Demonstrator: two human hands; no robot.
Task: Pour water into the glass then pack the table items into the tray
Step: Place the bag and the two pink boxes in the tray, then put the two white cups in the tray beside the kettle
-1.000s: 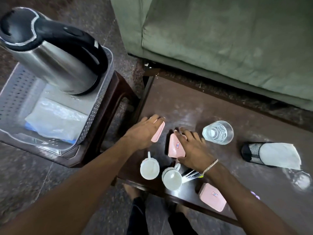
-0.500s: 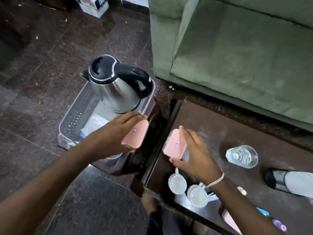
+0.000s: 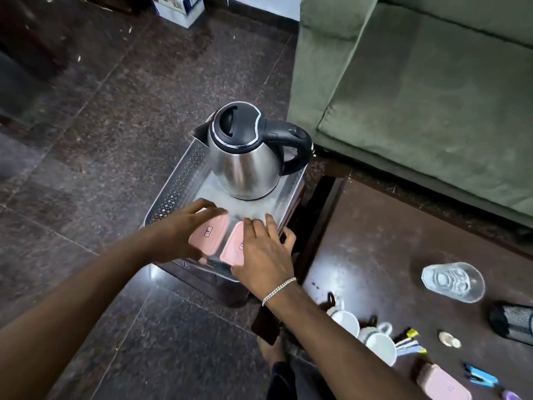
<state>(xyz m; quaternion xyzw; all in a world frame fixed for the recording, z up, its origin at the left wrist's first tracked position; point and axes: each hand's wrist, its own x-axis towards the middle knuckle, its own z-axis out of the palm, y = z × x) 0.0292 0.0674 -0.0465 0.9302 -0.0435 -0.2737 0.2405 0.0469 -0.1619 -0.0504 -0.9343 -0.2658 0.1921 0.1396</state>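
Observation:
A silver perforated tray (image 3: 178, 183) sits on a small dark stool left of the table, with a steel kettle (image 3: 248, 157) standing at its far end. My left hand (image 3: 176, 235) grips a pink box (image 3: 209, 236) low inside the tray's near end. Beside it my right hand (image 3: 265, 252) lies over a second pink box (image 3: 230, 245), fingers spread across it. A glass of water (image 3: 452, 281) stands on the dark table (image 3: 375, 226). Two white cups (image 3: 382, 346) and a third pink box (image 3: 444, 385) sit near the table's front edge.
A green sofa (image 3: 418, 96) stands behind the table. A black mesh holder (image 3: 512, 319) lies at the right edge, with sachets (image 3: 409, 342) and a blue item (image 3: 481, 376) near the cups. Dark floor lies left of the stool.
Both hands lifted a pink box off the table and carried it left, down into the tray's near end. The view swung left toward the tray.

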